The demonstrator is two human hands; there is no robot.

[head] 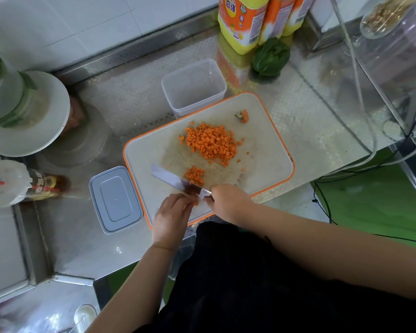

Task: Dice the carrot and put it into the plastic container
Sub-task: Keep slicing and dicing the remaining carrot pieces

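Steel counter (135, 104) fills mid-frame; on the cutting board (269, 162), right hand (228, 203) grips a knife (175, 180), left hand (172, 218) pinches carrot strips (195, 202) beside diced carrot (211, 143); plastic container (193, 86) above

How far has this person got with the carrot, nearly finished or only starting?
Well along. Done: a big pile of dice lies on the board, with the cut-off top set aside. In hand: the right hand holds the knife beside a small fresh heap, while the left hand steadies the last bit of carrot. Left: the container is empty, so all dice must go in.
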